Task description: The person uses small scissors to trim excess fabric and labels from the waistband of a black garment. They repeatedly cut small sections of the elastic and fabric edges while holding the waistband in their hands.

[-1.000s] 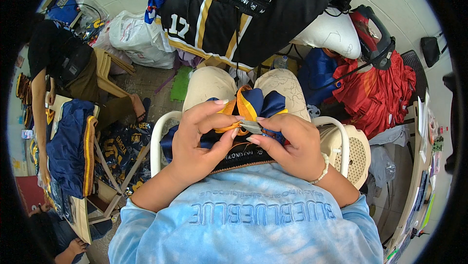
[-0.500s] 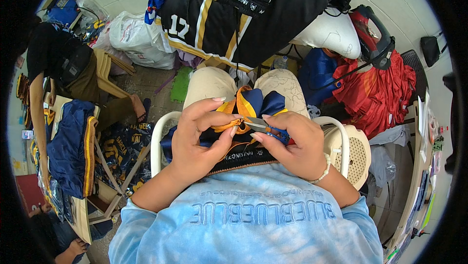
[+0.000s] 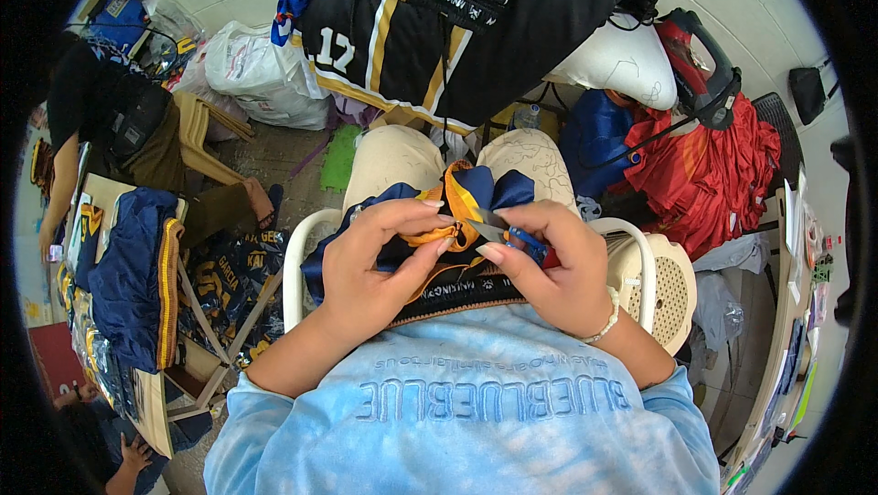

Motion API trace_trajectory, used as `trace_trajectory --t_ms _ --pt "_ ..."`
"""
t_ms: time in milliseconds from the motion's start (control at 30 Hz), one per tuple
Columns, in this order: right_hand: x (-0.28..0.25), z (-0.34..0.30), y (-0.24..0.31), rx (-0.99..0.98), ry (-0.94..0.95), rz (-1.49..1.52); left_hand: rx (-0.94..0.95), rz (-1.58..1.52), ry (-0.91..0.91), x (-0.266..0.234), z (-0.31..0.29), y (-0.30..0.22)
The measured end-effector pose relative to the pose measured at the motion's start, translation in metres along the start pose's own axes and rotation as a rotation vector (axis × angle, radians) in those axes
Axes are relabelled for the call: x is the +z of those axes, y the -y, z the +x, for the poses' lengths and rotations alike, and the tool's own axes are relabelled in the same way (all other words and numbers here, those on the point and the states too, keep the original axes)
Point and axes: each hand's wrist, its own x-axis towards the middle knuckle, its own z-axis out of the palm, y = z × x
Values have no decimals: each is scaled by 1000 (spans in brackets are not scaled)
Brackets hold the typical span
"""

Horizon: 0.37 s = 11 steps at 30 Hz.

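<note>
A navy and orange garment (image 3: 476, 195) lies bunched on my lap. My left hand (image 3: 380, 262) pinches its orange trim (image 3: 437, 235) between thumb and fingers. My right hand (image 3: 558, 266) holds small thread snips (image 3: 512, 237) with blue handles, their metal tips touching the orange trim right beside my left fingertips. A beaded bracelet circles my right wrist. I sit in a white plastic chair (image 3: 294, 266), knees in beige trousers showing beyond the fabric.
Black jerseys with gold and white stripes (image 3: 457, 19) hang ahead. Red garments (image 3: 713, 166) pile at right beside a white pad (image 3: 622, 60). Another person (image 3: 119, 129) sits at left near a table with a navy jersey (image 3: 128, 266). White bag (image 3: 251, 69) behind.
Both hands stay on the garment; the fingers shifted slightly along the orange trim, with the snips still at the fabric.
</note>
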Motion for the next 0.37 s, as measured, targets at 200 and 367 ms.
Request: trace_trajectory --t_ms 200,367 --pt "6 2 -6 203 44 333 -232 -437 -37 5 2 10" --pt "-3 3 1 88 187 98 -71 -202 41 -2 -4 22"
